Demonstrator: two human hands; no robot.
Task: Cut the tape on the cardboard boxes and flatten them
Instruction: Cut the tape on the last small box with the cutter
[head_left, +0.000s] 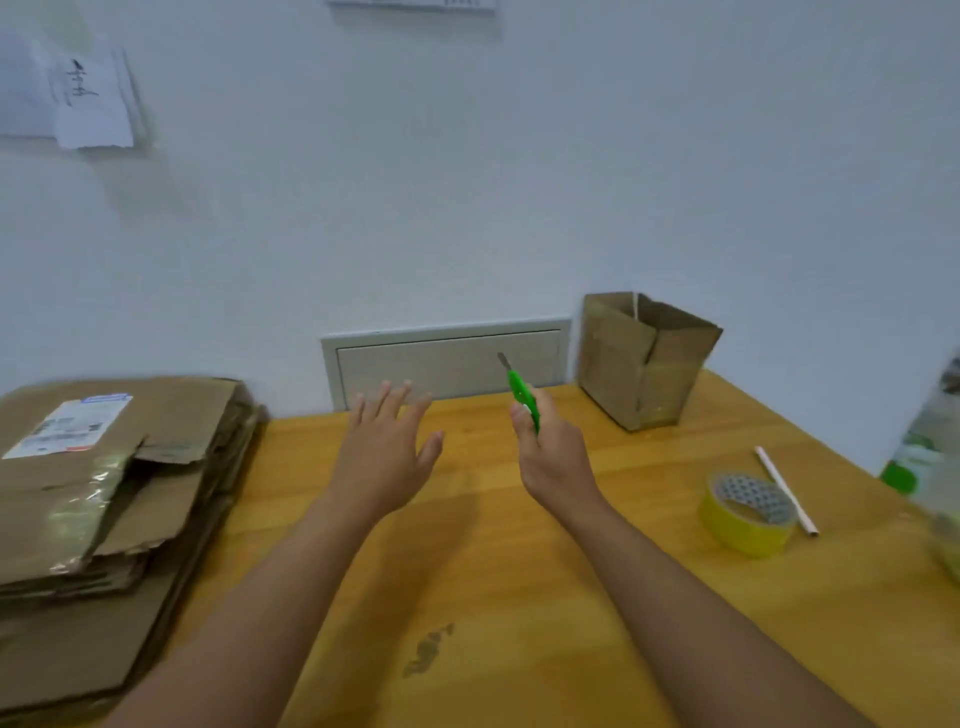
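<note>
My right hand (553, 457) grips a green utility knife (522, 397) with its short blade out, pointing up and away over the middle of the wooden table (467, 571). My left hand (387, 447) hovers open beside it, fingers spread, holding nothing. An upright cardboard box (641, 364) stands at the back right against the wall, apart from both hands. A stack of flattened cardboard boxes (104, 499) lies at the left edge of the table; the top one carries a shipping label and clear tape.
A roll of yellow tape (745, 512) and a white stick (787, 491) lie at the right. A clear plastic bag with something green (930, 462) sits at the far right edge. A wall panel (447, 358) lies behind the table, and papers (78, 98) hang upper left.
</note>
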